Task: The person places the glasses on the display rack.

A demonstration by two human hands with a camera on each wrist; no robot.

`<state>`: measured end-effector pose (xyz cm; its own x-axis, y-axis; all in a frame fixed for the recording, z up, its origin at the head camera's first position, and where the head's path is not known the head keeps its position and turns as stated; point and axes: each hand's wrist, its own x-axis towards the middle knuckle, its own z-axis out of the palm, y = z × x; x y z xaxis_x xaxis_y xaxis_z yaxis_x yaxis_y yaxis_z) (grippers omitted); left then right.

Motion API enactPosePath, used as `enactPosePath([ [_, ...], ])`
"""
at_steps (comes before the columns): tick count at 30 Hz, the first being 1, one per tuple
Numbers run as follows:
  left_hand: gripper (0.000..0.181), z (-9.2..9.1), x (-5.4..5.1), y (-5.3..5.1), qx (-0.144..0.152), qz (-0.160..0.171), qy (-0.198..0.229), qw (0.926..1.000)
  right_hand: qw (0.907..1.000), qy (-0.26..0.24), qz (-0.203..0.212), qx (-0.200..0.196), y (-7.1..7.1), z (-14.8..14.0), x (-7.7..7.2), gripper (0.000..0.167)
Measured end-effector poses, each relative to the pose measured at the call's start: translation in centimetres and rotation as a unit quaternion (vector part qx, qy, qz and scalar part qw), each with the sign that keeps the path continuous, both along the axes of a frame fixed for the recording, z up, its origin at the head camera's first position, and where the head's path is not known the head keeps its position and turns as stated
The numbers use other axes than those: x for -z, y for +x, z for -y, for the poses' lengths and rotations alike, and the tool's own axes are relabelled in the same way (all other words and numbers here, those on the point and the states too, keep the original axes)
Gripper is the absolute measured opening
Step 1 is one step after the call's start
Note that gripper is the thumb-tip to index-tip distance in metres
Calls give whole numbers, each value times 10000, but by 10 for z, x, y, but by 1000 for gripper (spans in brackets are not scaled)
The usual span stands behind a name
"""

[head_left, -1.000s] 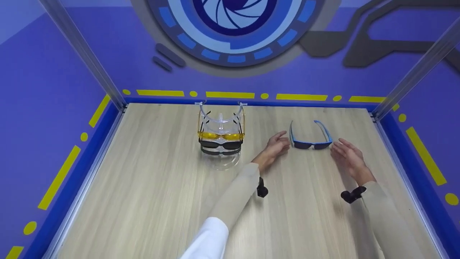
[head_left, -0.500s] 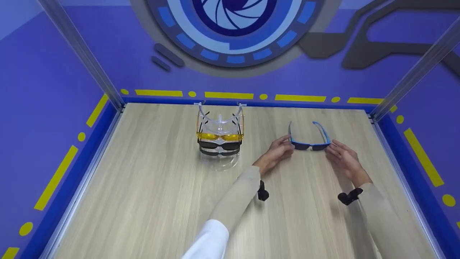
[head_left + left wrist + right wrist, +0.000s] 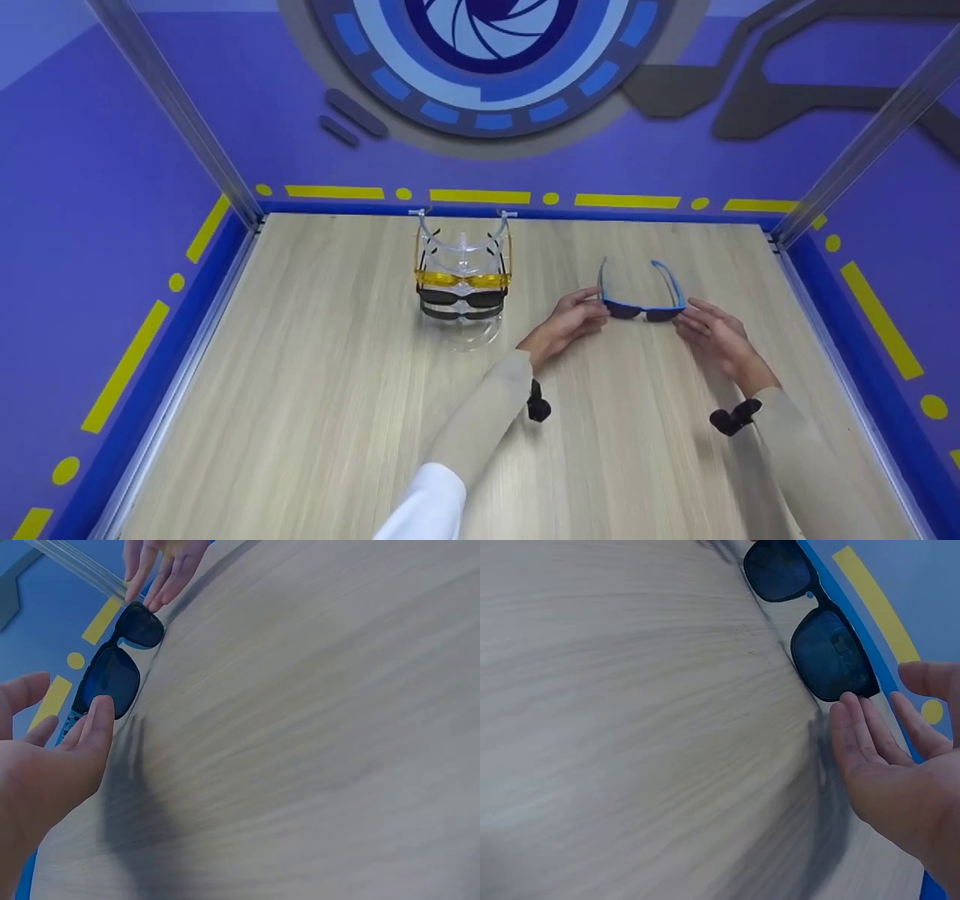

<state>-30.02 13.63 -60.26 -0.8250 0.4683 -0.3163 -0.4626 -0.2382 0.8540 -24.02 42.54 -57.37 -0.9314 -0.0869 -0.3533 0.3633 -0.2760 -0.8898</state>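
Blue-framed sunglasses with dark lenses stand on the right half of the table, temples unfolded and pointing to the back wall. My left hand is at their left end; in the left wrist view its fingertips touch the outer corner of the frame, thumb apart. At the other end, my right hand touches the opposite corner with its fingertips, its thumb also spread away. Left of the hands, a clear display stand bears yellow-lensed glasses above two dark pairs of sunglasses.
The wood-grain table is enclosed by a blue back wall and side walls with yellow marks. Metal posts rise at both rear corners. A small black camera sits on each wrist.
Both hands have closed in from beside the blue sunglasses to touch their two ends. The sunglasses have shifted slightly toward me and to the left. The stand's glasses stay in place.
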Motion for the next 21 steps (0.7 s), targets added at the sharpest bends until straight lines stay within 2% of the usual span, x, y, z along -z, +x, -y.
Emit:
enactPosePath([
  [6,50,18,-3,10,285,-106,-65,9995,9997,125,-16,-220,7,5,1,61],
  [11,48,39,-5,23,549,-204,-92,9982,9965,388,-125,-734,18,10,0,64],
  [16,51,62,-4,38,1009,-298,-173,9943,9897,645,-58,-1276,34,15,0,70],
  [21,53,81,0,55,1523,-263,89,9879,9818,333,-60,-1871,54,13,2,65],
])
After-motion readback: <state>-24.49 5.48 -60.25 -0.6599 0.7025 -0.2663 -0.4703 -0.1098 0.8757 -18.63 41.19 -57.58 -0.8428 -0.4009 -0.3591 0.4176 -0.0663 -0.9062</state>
